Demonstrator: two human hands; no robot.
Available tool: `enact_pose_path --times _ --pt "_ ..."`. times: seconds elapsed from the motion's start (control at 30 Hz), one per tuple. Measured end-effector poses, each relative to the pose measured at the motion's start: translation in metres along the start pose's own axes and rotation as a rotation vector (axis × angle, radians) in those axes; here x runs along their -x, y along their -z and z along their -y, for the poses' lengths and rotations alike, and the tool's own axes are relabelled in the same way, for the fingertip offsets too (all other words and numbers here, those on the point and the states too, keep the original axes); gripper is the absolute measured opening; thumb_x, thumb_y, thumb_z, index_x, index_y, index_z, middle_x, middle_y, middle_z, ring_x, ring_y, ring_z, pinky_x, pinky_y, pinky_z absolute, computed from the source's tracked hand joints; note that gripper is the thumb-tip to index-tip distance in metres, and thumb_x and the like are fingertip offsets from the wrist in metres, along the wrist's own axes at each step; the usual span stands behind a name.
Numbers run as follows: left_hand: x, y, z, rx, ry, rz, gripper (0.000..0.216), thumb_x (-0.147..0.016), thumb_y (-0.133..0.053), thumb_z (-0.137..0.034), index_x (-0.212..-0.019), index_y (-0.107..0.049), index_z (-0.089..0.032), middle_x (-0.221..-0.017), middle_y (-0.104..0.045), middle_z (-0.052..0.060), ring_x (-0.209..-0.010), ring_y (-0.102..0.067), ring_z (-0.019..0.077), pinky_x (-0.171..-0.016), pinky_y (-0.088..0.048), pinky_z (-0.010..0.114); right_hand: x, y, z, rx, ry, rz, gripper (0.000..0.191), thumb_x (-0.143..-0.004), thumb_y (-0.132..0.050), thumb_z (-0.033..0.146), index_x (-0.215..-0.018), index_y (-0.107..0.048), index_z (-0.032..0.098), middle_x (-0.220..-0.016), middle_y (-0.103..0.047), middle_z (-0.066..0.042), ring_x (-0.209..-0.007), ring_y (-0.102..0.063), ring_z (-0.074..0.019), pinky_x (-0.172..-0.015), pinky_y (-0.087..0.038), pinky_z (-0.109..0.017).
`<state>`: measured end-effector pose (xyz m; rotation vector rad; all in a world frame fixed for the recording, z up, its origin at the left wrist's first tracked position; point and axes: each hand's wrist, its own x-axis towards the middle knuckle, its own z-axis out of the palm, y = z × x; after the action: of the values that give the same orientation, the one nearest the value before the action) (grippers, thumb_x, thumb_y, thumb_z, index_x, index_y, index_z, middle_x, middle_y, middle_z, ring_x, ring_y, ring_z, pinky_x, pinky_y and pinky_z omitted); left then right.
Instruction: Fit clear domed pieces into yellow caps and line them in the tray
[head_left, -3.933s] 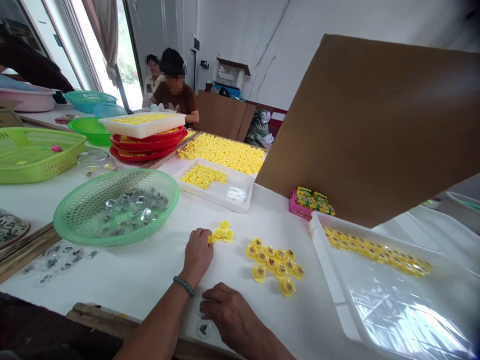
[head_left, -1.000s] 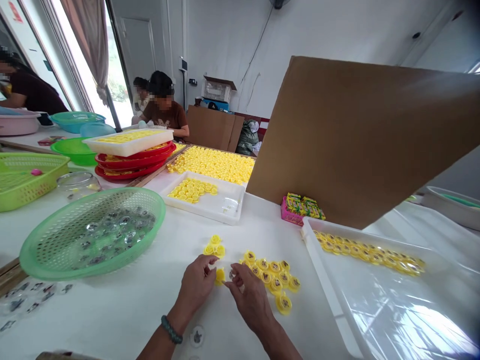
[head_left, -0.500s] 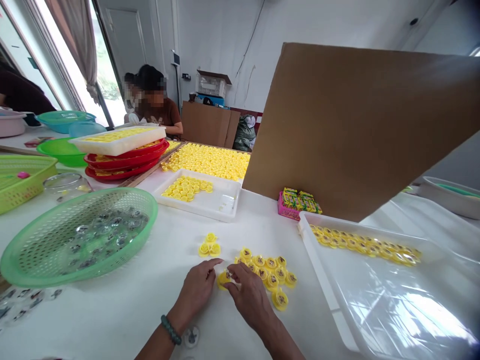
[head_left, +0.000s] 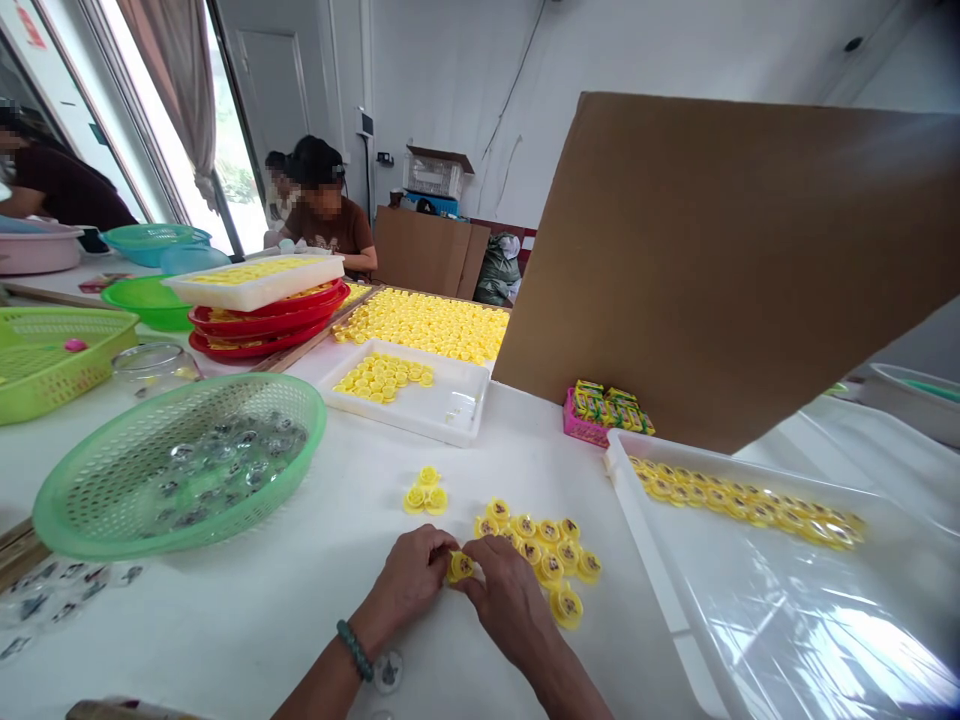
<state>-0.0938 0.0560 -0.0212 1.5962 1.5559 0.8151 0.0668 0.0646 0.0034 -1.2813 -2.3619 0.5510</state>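
Between my two hands is a small round yellow piece (head_left: 460,567) with a dark picture on top. My left hand (head_left: 411,572), a bead bracelet on its wrist, pinches the piece's left edge. From the right, the thumb and fingers of my right hand (head_left: 504,590) close on it. Several yellow pieces with pictures (head_left: 550,568) lie just beyond and right of my right hand. Three plain yellow pieces (head_left: 426,497) sit together past my left hand. A clear disc with a picture (head_left: 388,671) lies beside the left wrist.
On the left stands a green basket (head_left: 67,495) of clear discs. A white tray (head_left: 469,415) of plain yellow pieces sits ahead; another white tray (head_left: 645,545) holds rows of pictured pieces at right. A cardboard sheet (head_left: 705,270) leans behind a pink basket (head_left: 585,428). Co-workers (head_left: 337,225) sit beyond.
My left fingers have come in from slightly apart to meet the yellow piece. Its picture now shows between both hands. The whole view has shifted slightly.
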Motion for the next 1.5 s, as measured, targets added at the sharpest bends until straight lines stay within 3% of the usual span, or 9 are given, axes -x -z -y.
enact_pose_path --times 0.3,0.5,0.63,0.8,1.03,1.23,1.5 --pt "0.000 -0.002 -0.003 0.041 0.056 -0.024 0.031 -0.062 -0.042 -0.013 -0.076 -0.069 -0.020 -0.078 -0.065 0.002 -0.071 -0.057 0.0154 -0.063 -0.040 0.023 -0.006 0.000 -0.007 -0.027 0.094 0.068 0.022 -0.072 -0.052 0.001 -0.075 -0.062 0.020 -0.074 -0.061 0.000 -0.077 -0.053 -0.0160 -0.068 -0.037 -0.024" --pt "-0.001 -0.003 -0.002 0.079 0.084 -0.015 0.030 -0.062 -0.043 -0.016 -0.074 -0.070 -0.019 -0.075 -0.065 0.002 -0.068 -0.057 0.0159 -0.061 -0.040 0.023 -0.010 0.000 -0.010 0.016 0.104 0.078 0.016 -0.071 -0.059 0.004 -0.065 -0.059 0.019 -0.067 -0.059 0.001 -0.072 -0.052 -0.0155 -0.063 -0.036 -0.024" --pt "0.000 -0.003 0.001 0.253 0.171 0.036 0.024 -0.066 -0.047 -0.022 -0.075 -0.069 -0.019 -0.066 -0.063 0.001 -0.063 -0.056 0.0159 -0.058 -0.040 0.024 -0.009 -0.002 -0.011 -0.013 0.067 0.053 0.017 -0.070 -0.060 0.004 -0.074 -0.063 0.020 -0.074 -0.061 0.000 -0.076 -0.053 -0.0163 -0.067 -0.038 -0.025" --pt "-0.001 -0.009 0.005 0.357 0.186 0.007 0.019 -0.063 -0.062 -0.030 -0.075 -0.068 -0.016 -0.060 -0.059 0.000 -0.057 -0.052 0.0144 -0.055 -0.039 0.024 -0.008 -0.003 -0.013 -0.051 0.026 0.028 0.019 -0.069 -0.062 0.005 -0.081 -0.064 0.020 -0.081 -0.062 -0.001 -0.078 -0.054 -0.0167 -0.068 -0.040 -0.026" --pt "-0.003 -0.015 0.005 0.487 0.261 -0.003 0.019 -0.061 -0.062 -0.030 -0.070 -0.065 -0.014 -0.051 -0.052 -0.002 -0.046 -0.043 0.0106 -0.048 -0.035 0.023 -0.009 0.000 -0.014 -0.069 0.041 0.024 0.016 -0.068 -0.067 0.007 -0.076 -0.063 0.021 -0.075 -0.061 0.001 -0.076 -0.053 -0.0162 -0.067 -0.040 -0.026" --pt "-0.001 -0.013 0.004 0.542 0.319 -0.086 0.019 -0.061 -0.063 -0.032 -0.066 -0.060 -0.014 -0.053 -0.054 -0.001 -0.046 -0.046 0.0106 -0.047 -0.037 0.023 -0.007 -0.001 -0.016 -0.084 0.099 -0.097 0.023 -0.070 -0.065 0.006 -0.088 -0.063 0.020 -0.090 -0.060 -0.003 -0.086 -0.052 -0.0180 -0.075 -0.042 -0.028" --pt "-0.001 -0.014 0.001 0.622 0.352 -0.097 0.030 -0.059 -0.067 -0.041 -0.068 -0.054 -0.015 -0.057 -0.056 -0.001 -0.047 -0.051 0.0116 -0.048 -0.043 0.024 -0.010 -0.007 -0.009 -0.002 0.062 -0.073 0.016 -0.077 -0.060 0.008 -0.065 -0.063 0.018 -0.073 -0.058 -0.001 -0.075 -0.050 -0.0151 -0.066 -0.039 -0.025"
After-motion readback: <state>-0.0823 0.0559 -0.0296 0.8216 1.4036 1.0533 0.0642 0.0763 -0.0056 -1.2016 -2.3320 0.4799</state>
